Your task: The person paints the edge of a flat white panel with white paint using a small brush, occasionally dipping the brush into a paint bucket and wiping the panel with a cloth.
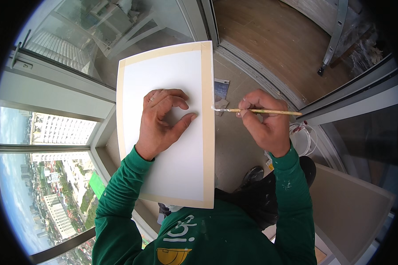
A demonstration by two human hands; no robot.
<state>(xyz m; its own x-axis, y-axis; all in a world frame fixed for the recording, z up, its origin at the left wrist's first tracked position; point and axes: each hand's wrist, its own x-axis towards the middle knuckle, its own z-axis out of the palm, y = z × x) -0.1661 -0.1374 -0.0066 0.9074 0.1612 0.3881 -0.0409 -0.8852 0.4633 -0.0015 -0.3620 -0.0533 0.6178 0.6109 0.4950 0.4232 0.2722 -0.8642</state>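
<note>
A white board point(172, 172) with strips of beige masking tape along its edges lies in front of me. My left hand point(163, 115) is over the board's middle, fingers curved and thumb apart, with nothing between them. Whether its underside rests on the surface I cannot tell. In my right hand point(266, 121), just right of the board, a thin wooden paintbrush point(234, 110) is pinched between thumb and fingers. The brush points left, and its white-coated tip meets the board's right edge.
Tall windows point(44, 185) overlooking a city stand at the left. Beyond a sliding door track point(269, 79) is a wooden floor point(252, 31) with a ladder leg point(334, 39). A coiled white cable point(309, 139) lies at the right, near a beige panel point(349, 207). A blue-printed packet point(221, 89) is on the floor.
</note>
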